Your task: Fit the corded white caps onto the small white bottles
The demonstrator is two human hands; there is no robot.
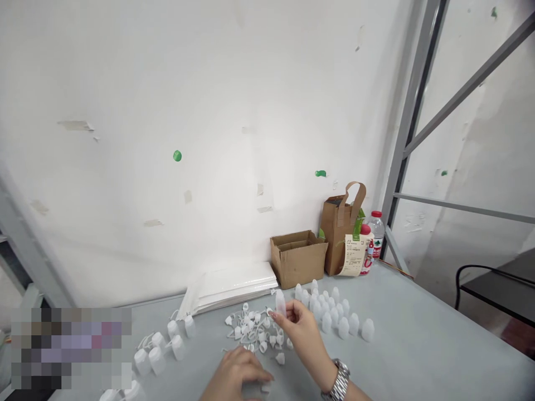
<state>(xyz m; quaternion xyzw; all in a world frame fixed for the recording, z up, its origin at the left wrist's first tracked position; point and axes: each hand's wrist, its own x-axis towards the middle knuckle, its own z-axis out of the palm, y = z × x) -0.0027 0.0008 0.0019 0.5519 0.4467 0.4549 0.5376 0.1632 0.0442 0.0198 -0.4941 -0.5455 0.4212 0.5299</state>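
A bottle is pinched near its bottom by the right hand, beside the caps, perhaps so its top is left free. The left hand is curled low; whether anything is gripped cannot be told.

The held piece looks like frosted, translucent plastic, matching the matt rounded pieces; the loose caps look like white plastic. The desk is smooth and matt, the box matt cardboard, the bag brown paper, the bottle clear, glossy plastic, the watch strap shiny metal.
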